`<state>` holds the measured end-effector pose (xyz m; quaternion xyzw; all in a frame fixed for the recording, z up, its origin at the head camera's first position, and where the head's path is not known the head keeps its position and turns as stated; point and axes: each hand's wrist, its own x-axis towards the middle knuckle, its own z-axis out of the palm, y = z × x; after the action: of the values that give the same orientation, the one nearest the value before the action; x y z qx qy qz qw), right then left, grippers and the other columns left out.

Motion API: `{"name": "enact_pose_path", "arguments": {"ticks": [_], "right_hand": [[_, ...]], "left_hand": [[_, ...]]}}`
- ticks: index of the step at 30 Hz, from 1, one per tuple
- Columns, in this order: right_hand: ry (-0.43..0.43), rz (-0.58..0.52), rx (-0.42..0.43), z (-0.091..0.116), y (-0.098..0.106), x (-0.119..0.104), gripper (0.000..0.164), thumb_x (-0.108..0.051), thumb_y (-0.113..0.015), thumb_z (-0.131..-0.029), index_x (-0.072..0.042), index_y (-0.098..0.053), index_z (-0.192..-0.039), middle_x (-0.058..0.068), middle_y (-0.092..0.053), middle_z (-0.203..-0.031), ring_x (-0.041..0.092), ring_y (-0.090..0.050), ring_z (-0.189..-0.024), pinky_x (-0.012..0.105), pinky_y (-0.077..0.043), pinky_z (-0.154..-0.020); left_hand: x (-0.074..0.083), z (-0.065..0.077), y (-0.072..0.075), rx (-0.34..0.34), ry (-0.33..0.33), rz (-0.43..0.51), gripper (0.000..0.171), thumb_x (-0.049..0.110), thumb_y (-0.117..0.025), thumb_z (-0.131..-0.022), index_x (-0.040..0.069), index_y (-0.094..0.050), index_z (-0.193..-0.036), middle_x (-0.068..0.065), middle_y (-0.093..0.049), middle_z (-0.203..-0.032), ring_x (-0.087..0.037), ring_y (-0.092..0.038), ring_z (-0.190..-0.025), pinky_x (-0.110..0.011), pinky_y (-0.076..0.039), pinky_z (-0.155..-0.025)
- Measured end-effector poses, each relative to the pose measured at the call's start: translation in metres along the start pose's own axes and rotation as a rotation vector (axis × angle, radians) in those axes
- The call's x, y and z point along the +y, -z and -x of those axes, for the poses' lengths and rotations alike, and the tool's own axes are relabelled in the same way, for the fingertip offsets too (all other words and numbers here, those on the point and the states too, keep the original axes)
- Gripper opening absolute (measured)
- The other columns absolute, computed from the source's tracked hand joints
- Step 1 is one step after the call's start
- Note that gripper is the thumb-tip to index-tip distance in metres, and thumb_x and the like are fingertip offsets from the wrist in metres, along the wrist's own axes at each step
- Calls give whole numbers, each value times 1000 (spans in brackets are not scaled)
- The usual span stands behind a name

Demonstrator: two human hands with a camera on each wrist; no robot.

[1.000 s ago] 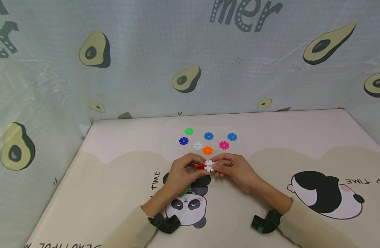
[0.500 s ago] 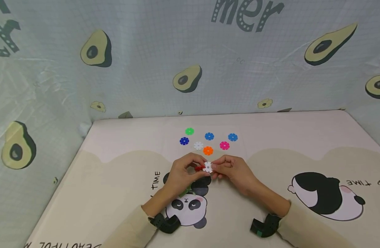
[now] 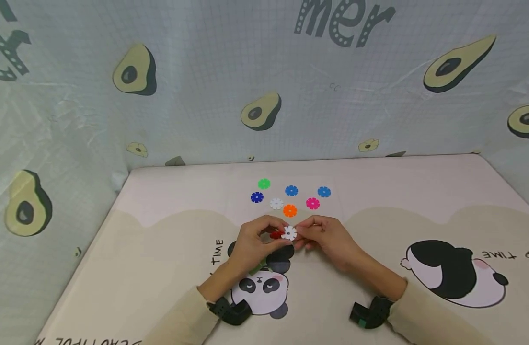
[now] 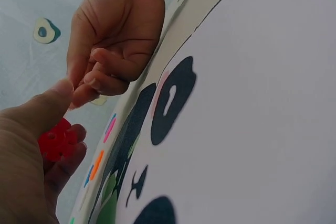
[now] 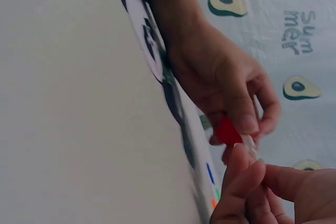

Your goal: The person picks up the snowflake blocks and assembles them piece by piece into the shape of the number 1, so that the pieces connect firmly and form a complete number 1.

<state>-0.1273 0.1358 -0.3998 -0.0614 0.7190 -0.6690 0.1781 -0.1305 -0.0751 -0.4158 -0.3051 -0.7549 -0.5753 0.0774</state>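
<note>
Above the table, both hands meet over a white notched plastic disc, its flat face turned toward the head camera. My left hand grips a red notched disc, which touches the white one's left side. In the left wrist view the red disc shows behind my left thumb, against the fingers. My right hand pinches the white disc's right edge between thumb and fingers. From the right wrist, the white disc appears edge-on beside the red disc. Fingers hide how far the two discs interlock.
Beyond the hands lie several loose notched discs: green, dark blue, white, orange, pink and two lighter blue, one at the right. A printed cloth covers the table; a patterned curtain stands behind.
The white disc has shifted slightly left and toward the person, and its face has turned a little. My right hand has moved slightly left with it. The loose discs lie as before.
</note>
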Motion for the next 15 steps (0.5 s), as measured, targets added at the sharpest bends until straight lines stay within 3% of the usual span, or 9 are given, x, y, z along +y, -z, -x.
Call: {"name": "enact_pose_path", "arguments": {"ticks": [7, 15], "right_hand": [[36, 134, 115, -3, 22, -10, 31, -24, -62, -94, 3, -61, -110, 14, -70, -97, 26, -64, -83, 26, -53, -70], [112, 312, 260, -18, 42, -15, 29, -25, -65, -92, -4, -64, -112, 12, -67, -102, 27, -60, -82, 26, -50, -62]], "left_hand": [[30, -2, 1, 10, 31, -5, 24, -5, -78, -75, -3, -62, -93, -16, -67, -99, -25, -62, -87, -36, -54, -79], [37, -3, 4, 10, 75, -13, 24, -4, -77, -75, -3, -63, -95, -16, -67, -101, -25, -63, -91, -39, -53, -83]]}}
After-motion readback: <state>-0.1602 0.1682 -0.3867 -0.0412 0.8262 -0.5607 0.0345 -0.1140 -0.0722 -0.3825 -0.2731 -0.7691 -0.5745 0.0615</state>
